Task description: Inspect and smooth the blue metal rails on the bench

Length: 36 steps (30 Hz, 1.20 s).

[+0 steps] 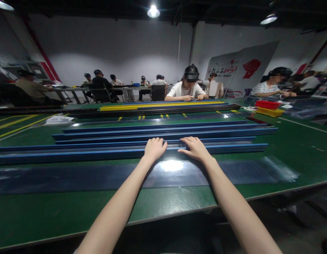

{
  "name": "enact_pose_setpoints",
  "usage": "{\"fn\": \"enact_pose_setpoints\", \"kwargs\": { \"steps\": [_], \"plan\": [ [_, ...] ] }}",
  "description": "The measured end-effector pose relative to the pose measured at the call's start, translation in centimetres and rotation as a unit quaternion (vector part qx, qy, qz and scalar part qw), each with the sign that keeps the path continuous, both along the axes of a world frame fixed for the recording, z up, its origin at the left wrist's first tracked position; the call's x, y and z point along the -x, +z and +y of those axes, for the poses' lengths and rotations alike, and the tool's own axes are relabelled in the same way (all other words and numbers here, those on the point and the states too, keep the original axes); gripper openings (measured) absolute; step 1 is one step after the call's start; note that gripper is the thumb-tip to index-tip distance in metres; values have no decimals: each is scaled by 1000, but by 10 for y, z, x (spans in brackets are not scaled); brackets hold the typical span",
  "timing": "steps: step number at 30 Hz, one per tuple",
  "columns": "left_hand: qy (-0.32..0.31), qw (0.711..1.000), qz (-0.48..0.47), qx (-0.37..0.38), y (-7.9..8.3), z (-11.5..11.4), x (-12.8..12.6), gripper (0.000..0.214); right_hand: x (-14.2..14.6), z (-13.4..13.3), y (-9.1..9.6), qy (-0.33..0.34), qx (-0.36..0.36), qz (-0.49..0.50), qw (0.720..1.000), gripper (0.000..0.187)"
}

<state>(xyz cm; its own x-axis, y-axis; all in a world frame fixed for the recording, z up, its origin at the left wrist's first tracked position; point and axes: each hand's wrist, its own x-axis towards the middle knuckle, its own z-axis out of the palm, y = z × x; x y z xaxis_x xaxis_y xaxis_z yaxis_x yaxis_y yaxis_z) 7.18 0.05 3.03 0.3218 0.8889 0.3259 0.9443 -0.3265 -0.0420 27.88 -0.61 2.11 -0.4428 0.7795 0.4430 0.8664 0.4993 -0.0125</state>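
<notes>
A long blue channel strip (73, 154) with raised edges lies crosswise on the green table. My left hand (154, 150) bends its fingers over this strip, its thumb towards the middle. A short way to the right, my right hand (195, 149) grips across the same strip, fingers at the far edge and thumb at the near one. The palms hide parts of the strip. On the near side, under my forearms, a flat clear plastic sheet (100, 176) stretches along the table and reflects a lamp.
More blue channel strips (113, 135) lie just beyond. Yellow strips (153, 106) are farther back, before a co-worker (187, 88) seated opposite. A red tray (267, 104) and a yellow tray (269, 112) stand at the right. The green table's front edge (259, 198) runs below my forearms.
</notes>
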Motion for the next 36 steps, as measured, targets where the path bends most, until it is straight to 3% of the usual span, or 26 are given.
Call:
{"fn": "enact_pose_setpoints", "kwargs": {
  "steps": [30,36],
  "plan": [
    [-6,1000,-4,-17,-3,1,3,38,0,1,-1,5,1,8,1000,57],
    [-46,998,13,-29,0,4,7,37,-1,1,-1,5,5,5,1000,59]
  ]
}}
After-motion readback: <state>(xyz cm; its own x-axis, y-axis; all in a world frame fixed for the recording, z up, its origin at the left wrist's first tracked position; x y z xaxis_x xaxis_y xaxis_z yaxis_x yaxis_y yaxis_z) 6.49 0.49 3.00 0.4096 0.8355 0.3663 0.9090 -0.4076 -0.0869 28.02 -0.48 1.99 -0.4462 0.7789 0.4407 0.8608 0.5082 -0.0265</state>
